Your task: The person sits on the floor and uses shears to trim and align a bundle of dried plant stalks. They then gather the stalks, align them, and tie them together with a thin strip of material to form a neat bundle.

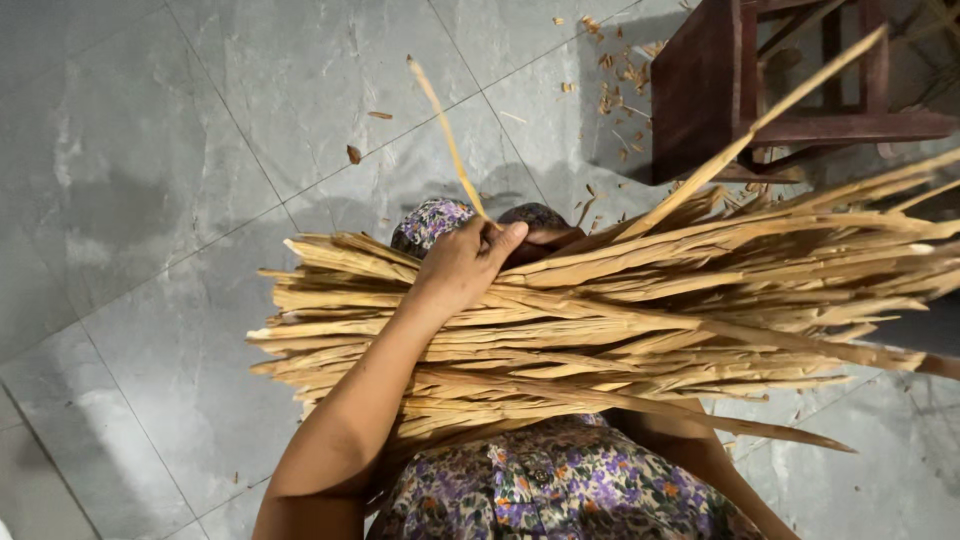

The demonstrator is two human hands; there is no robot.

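Observation:
A thick bundle of dry, pale flat strips (640, 310) lies across my lap, reaching from the left out past the right edge. My left hand (465, 265) rests on the bundle's far edge and pinches one thin strip (445, 130) that stands up and away from the rest. My right forearm (700, 450) runs under the bundle from below. Its hand is hidden beneath the strips. A brown patch (552, 240) beside my left thumb may be its fingertips. My purple floral clothing (560, 490) shows below the bundle and at my knee (432, 220).
A dark red-brown wooden stool (720, 90) stands at the upper right, and one long strip crosses in front of it. Small chips and shavings (610, 75) lie scattered on the grey tiled floor (200, 150) near the stool.

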